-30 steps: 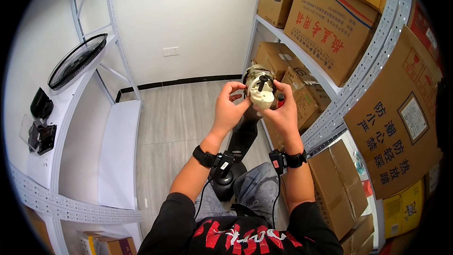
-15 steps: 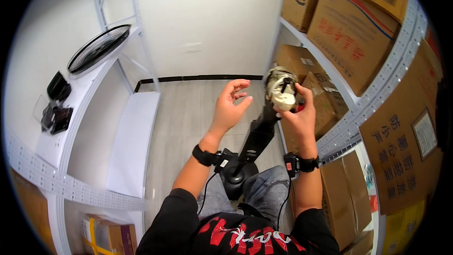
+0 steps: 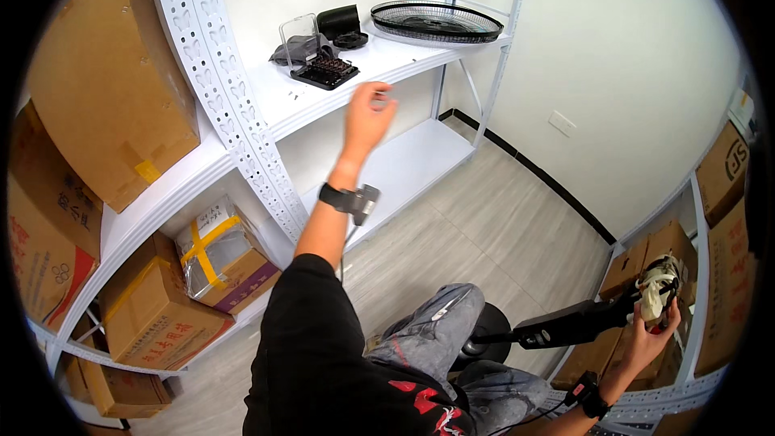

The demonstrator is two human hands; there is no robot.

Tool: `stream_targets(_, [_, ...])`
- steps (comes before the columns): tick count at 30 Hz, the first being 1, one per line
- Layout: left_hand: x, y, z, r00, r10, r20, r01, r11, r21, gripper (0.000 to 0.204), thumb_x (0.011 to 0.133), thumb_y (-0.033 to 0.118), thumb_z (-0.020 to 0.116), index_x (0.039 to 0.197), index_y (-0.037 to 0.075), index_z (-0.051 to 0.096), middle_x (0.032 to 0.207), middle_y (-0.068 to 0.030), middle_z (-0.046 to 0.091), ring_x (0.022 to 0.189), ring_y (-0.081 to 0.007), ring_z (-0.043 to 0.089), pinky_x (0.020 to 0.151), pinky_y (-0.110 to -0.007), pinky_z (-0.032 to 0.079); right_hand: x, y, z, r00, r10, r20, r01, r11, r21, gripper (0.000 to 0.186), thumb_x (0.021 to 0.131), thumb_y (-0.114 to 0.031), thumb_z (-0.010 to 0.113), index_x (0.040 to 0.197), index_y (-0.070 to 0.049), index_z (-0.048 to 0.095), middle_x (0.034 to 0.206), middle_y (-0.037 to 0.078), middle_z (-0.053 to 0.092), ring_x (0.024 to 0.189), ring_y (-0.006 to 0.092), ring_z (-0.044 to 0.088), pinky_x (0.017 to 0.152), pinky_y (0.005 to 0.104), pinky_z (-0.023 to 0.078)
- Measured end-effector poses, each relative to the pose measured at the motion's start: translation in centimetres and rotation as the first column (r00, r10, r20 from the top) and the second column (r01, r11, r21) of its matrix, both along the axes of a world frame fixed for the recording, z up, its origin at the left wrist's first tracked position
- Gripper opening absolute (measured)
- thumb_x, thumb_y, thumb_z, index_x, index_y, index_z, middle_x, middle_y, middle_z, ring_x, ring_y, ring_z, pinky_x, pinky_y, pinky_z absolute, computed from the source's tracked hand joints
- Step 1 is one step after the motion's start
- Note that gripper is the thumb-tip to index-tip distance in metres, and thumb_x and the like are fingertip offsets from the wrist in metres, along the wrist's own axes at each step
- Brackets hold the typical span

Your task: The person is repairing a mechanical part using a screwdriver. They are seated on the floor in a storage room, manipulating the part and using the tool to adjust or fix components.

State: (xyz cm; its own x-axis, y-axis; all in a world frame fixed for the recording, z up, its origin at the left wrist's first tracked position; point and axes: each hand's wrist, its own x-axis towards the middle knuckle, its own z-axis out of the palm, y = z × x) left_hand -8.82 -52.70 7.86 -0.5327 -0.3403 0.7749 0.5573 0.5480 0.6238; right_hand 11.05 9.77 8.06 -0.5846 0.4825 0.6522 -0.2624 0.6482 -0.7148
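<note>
My left hand [image 3: 370, 119] is stretched out at the front edge of the left shelf, fingers curled in toward the thumb; whatever they may pinch is too small to make out. Just beyond it lies an open black case of small bits [image 3: 325, 71] with a clear lid [image 3: 299, 31]. At the right, my right hand [image 3: 652, 339] grips the exposed motor [image 3: 658, 287] of a pedestal fan, cream-coloured with wires around it. The fan's black column [image 3: 573, 324] leans to the right from its round base [image 3: 491, 337] between my legs.
A round black fan grille [image 3: 436, 23] and a black curved cover [image 3: 341, 26] sit on the white shelf [image 3: 387, 60], beside a grey cloth-like bundle [image 3: 300, 50]. Cardboard boxes [image 3: 121, 81] fill the left rack. More boxes [image 3: 718, 173] stand on the right rack.
My view has turned left toward the shelf. My left hand has moved from beside the motor to the shelf edge, its fingers curling in. My right hand stays on the motor, and the fan leans more.
</note>
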Motion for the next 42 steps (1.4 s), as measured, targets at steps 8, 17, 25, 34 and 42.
stream_targets(8, [2.8, -12.8, 1.8, 0.698, 0.714, 0.055, -0.645, 0.66, -0.385, 0.026, 0.078, 0.008, 0.074, 0.104, 0.01, 0.075, 0.108, -0.014, 0.066, 0.106, -0.0363, 0.062, 0.09, -0.046, 0.053, 0.7, -0.1, 0.0, 0.999, -0.035, -0.013, 0.036, 0.999, 0.039, 0.069, 0.085, -0.003, 0.082, 0.146, -0.006, 0.049, 0.146, 0.012, 0.051, 0.13, 0.0236, 0.053, 0.108, 0.0362, 0.047])
stream_targets(17, [-3.4, -33.6, -6.9, 0.653, 0.748, -0.118, -0.568, 0.381, -0.729, 0.021, 0.097, 0.016, 0.055, 0.104, 0.004, 0.071, 0.103, -0.0196, 0.068, 0.102, -0.0384, 0.062, 0.09, -0.049, 0.048, 0.4, -0.8, 0.3, 0.998, -0.021, -0.062, 0.03, 0.989, 0.147, 0.077, 0.068, -0.01, 0.092, 0.137, -0.004, 0.057, 0.131, 0.009, 0.06, 0.123, 0.0219, 0.058, 0.1, 0.0365, 0.052])
stream_targets(25, [-4.7, -27.3, -4.6, 0.663, 0.725, 0.186, -0.445, 0.582, -0.681, 0.022, 0.096, 0.011, 0.057, 0.103, -0.004, 0.073, 0.099, -0.0251, 0.072, 0.091, -0.0423, 0.069, 0.081, -0.046, 0.054, 2.0, -3.0, 3.3, 0.974, -0.216, 0.076, 0.201, 0.966, 0.161, 0.077, 0.065, -0.029, 0.094, 0.131, -0.007, 0.06, 0.122, 0.009, 0.065, 0.109, 0.0229, 0.067, 0.086, 0.035, 0.055])
stream_targets(34, [-0.5, -7.3, 4.9, 0.971, 0.207, -0.122, -0.233, 0.934, -0.27, 0.024, 0.106, 0.016, 0.059, 0.119, -0.001, 0.071, 0.112, -0.0092, 0.072, 0.099, -0.019, 0.067, 0.092, -0.03, 0.052, 1.9, -3.2, 2.9, 0.979, -0.2, 0.043, 0.19, 0.967, 0.168, 0.074, 0.068, -0.032, 0.092, 0.129, -0.008, 0.059, 0.121, 0.009, 0.064, 0.107, 0.0255, 0.067, 0.085, 0.0357, 0.056])
stream_targets(42, [5.3, 26.3, 6.8, 0.426, -0.898, 0.109, 0.881, 0.439, 0.176, 0.013, 0.103, 0.012, 0.064, 0.112, 0.003, 0.068, 0.098, -0.001, 0.066, 0.081, -0.0074, 0.058, 0.075, -0.021, 0.048, 2.0, -3.3, 3.1, 0.988, -0.154, 0.008, 0.15, 0.972, 0.184, 0.073, 0.068, -0.032, 0.092, 0.129, -0.008, 0.059, 0.12, 0.008, 0.064, 0.106, 0.0254, 0.068, 0.081, 0.0364, 0.058])
